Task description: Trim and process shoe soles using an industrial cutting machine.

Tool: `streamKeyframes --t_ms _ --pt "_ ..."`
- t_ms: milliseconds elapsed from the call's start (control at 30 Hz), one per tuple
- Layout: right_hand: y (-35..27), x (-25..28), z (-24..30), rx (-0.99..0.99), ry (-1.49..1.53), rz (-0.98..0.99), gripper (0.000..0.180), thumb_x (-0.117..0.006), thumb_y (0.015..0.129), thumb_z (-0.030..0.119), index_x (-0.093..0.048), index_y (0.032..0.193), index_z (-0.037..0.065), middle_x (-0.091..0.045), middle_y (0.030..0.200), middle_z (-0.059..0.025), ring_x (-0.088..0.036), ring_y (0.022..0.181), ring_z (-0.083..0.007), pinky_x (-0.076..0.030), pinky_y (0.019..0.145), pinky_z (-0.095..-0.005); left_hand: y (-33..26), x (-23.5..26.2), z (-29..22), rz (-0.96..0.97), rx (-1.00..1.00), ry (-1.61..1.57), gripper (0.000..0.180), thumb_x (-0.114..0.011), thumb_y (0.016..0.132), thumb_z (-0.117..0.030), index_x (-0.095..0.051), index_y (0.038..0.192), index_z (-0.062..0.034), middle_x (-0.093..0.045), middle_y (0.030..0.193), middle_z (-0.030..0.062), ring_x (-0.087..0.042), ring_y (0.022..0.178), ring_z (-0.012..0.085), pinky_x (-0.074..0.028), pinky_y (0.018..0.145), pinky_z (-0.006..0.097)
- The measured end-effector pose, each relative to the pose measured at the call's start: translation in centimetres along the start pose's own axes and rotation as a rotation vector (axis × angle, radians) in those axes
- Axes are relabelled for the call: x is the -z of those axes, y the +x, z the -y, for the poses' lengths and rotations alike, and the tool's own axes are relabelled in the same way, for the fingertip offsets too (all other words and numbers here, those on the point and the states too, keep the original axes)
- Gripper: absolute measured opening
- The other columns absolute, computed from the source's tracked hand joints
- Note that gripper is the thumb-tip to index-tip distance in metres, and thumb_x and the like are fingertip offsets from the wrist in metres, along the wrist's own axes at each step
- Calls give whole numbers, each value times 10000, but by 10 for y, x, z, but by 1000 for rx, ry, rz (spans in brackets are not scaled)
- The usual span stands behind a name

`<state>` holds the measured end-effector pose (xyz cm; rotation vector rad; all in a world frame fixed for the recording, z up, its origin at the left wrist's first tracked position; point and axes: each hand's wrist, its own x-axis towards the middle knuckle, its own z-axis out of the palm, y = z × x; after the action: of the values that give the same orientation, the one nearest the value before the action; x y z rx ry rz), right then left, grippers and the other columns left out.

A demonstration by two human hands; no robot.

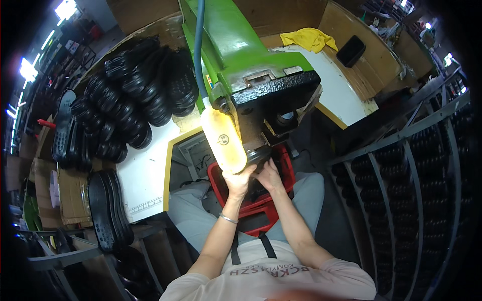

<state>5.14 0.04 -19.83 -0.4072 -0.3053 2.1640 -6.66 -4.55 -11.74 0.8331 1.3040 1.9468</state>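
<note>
Your left hand (240, 181) and right hand (270, 176) both grip a black sole (257, 156) under the green machine (241, 45); red crate (263, 205) beneath, sole piles (130, 95) far left.

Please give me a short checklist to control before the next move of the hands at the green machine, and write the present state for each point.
1. Both hands on the work: ok. The left hand and the right hand meet at a dark piece under the head of the green machine.
2. Secure grip on that piece: cannot tell, the fingers hide it.
3. Fingers away from the machine's working point: cannot tell, they are very close beneath it.
4. Red crate below the hands, on the lap: ok.
5. Pile of black soles present on the white table to the left: ok.
6. Blue hose away from the hands: ok.
</note>
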Motion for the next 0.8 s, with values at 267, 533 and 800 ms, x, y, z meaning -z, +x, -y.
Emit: streamKeyframes --t_ms 267,533,800 --pt "-20 -53 98 487 -562 -466 620 -747 786 48 -425 1315 63 -534 1187 -108 -624 897 -214 -574 510 -303 12 -14 -21 90 -88 139 293 -793 701 60 -644 952 34 -679 907 82 -649 804 153 -533 770 286" --pt "-38 -104 161 937 -1116 -307 673 -770 749 3 -438 1334 9 -593 1101 -105 -618 931 -179 -548 758 -270 30 4 -116 276 -280 292 400 -836 701 -67 -624 1021 45 -686 918 90 -663 794 129 -545 725 267" --pt "-48 -151 117 878 -1150 -64 759 -768 746 -14 -372 1392 -56 -494 1287 -176 -595 1037 -222 -513 895 -317 21 78 -124 -10 -42 -85 347 -744 660 94 -556 947 33 -615 819 80 -597 722 131 -493 681 243"
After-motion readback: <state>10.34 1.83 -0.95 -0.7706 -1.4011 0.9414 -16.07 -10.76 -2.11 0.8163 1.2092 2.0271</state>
